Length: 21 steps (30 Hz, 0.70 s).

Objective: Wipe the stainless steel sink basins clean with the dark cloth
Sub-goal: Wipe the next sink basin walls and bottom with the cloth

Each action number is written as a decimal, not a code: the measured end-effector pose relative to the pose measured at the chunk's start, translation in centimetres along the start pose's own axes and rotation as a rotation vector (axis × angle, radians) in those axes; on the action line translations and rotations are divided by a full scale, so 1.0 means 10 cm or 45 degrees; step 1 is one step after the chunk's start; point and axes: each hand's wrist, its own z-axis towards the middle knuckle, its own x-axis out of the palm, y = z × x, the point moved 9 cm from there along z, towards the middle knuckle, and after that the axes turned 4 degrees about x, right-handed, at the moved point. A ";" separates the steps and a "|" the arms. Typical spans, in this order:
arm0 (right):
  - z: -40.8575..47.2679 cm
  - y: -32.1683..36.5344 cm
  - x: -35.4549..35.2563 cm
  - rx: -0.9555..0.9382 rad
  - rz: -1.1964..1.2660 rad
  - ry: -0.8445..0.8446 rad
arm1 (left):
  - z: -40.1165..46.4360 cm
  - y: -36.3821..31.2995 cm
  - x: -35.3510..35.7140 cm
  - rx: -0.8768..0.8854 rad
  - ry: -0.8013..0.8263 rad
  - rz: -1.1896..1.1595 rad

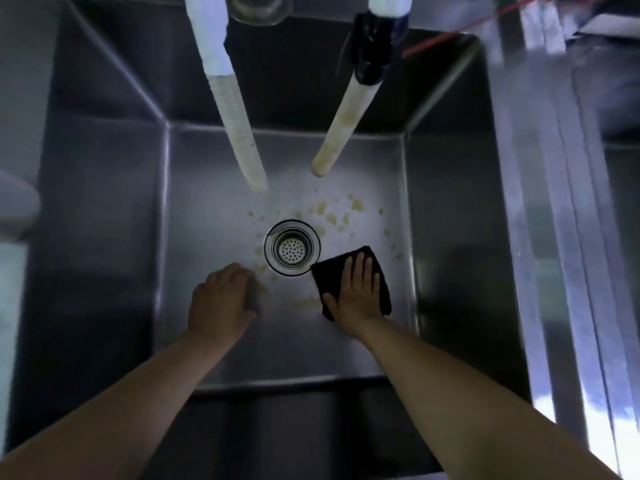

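I look down into a deep stainless steel sink basin. A round drain strainer sits in the middle of its floor, with yellowish stains scattered around it. The dark cloth lies flat on the floor just right of the drain. My right hand presses on it with straight, spread fingers. My left hand rests on the basin floor left of the drain, fingers bent down onto the steel, holding nothing that I can see.
Two stained hoses hang into the basin from above, one on the left and one on the right with a black fitting. A steel divider on the right separates a second basin. A red cord crosses the top right.
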 end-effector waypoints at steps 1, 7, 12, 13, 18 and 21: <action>-0.08 -0.05 0.16 0.018 -0.045 0.069 | 0.02 0.05 0.02 -0.003 0.001 0.045; -0.54 -0.60 0.73 0.091 -0.204 0.428 | 0.11 0.13 0.19 0.033 0.094 0.292; -0.27 -0.61 0.46 0.340 0.020 0.150 | 0.14 0.07 0.38 -0.042 0.197 0.518; -0.18 -0.62 0.37 0.373 0.044 0.063 | 0.16 0.06 0.39 -0.043 0.201 0.542; 0.39 -0.64 -0.18 0.276 -0.003 -0.180 | 0.26 -0.04 0.46 -0.001 0.233 0.638; 0.81 -0.59 -0.60 0.194 -0.062 -0.305 | 0.31 -0.04 0.54 -0.032 0.289 0.637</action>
